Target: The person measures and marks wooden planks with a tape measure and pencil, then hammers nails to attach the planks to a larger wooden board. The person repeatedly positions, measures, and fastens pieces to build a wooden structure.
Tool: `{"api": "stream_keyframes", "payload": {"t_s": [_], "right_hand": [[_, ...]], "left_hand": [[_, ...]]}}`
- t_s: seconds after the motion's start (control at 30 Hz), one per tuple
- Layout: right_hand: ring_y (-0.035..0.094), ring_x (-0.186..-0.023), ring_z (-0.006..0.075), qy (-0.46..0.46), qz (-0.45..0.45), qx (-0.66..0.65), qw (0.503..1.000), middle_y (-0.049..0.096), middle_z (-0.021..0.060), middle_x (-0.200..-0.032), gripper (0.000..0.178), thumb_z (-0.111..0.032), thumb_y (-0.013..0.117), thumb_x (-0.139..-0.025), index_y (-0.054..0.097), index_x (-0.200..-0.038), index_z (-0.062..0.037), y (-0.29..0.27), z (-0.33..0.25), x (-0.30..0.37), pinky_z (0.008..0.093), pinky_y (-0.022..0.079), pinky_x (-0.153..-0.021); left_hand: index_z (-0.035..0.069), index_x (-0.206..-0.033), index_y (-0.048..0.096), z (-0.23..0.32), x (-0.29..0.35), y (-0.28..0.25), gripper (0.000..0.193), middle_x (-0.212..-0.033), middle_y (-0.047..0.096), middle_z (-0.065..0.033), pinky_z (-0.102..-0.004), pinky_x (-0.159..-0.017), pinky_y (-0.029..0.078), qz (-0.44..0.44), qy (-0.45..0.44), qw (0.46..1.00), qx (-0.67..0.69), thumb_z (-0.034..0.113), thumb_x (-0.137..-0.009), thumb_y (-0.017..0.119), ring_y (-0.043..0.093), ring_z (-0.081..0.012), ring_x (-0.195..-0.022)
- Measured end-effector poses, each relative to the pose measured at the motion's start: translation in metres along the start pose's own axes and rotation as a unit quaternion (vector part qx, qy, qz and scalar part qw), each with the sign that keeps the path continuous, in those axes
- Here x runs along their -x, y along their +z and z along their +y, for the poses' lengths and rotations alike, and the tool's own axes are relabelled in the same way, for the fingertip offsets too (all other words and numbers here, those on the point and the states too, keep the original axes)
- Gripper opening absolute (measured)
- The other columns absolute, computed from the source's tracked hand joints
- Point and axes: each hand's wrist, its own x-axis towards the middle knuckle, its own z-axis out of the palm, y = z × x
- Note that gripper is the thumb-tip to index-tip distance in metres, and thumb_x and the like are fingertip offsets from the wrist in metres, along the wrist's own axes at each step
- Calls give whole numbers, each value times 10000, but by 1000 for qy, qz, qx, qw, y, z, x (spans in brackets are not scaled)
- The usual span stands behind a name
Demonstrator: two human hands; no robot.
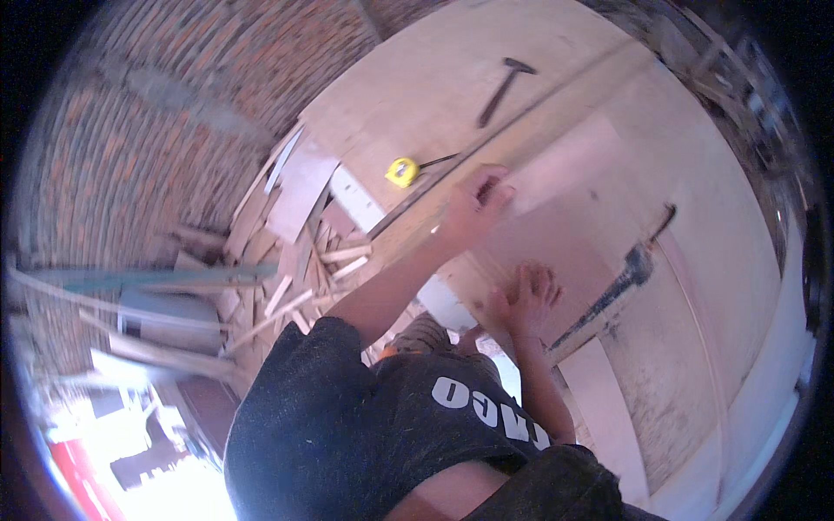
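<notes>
My left hand [479,201] is over the long wooden strip [556,104] that crosses the board-topped work surface [391,95]. Its fingers curl inward around a dark gap, and blur hides what they hold, if anything. Closer to my body, my right hand [530,295] is at the near edge of a smooth pinkish sheet [556,234], its fingers loosely bent and apart, with nothing visible in them. Beyond the strip lie a hammer [499,95] and a yellow tape measure [401,171]. To the right rests a dark long-bodied tool [638,263], its kind unclear.
Scrap wood and offcuts [304,269] are heaped on the floor at the left, beside a brick wall [191,95]. A pale panel strip [608,408] is at the near right. More timber pieces [695,61] stand behind the far right edge.
</notes>
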Motion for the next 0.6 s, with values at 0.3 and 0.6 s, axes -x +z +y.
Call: {"api": "stream_keyframes", "payload": {"t_s": [0.3, 0.6], "right_hand": [[327, -1502, 428, -46, 32, 47, 997, 430, 210, -1564, 799, -587, 732, -850, 546, -1504, -167, 22, -4, 7, 714, 222, -1175], [431, -1431, 418, 24, 71, 88, 993, 552, 209, -1474, 655, -476, 709, -910, 597, -1431, -96, 35, -17, 16, 560, 315, -1197]], "left_hand": [[51, -1221, 611, -85, 102, -285, 477, -826, 575, 12, -292, -533, 439, 335, -308, 871, 184, 332, -892, 814, 543, -87, -638], [21, -1464, 460, -288, 181, -455, 824, -1287, 608, -139, -420, -983, 498, 268, -370, 875, -160, 476, -872, 809, 586, -267, -1166]]}}
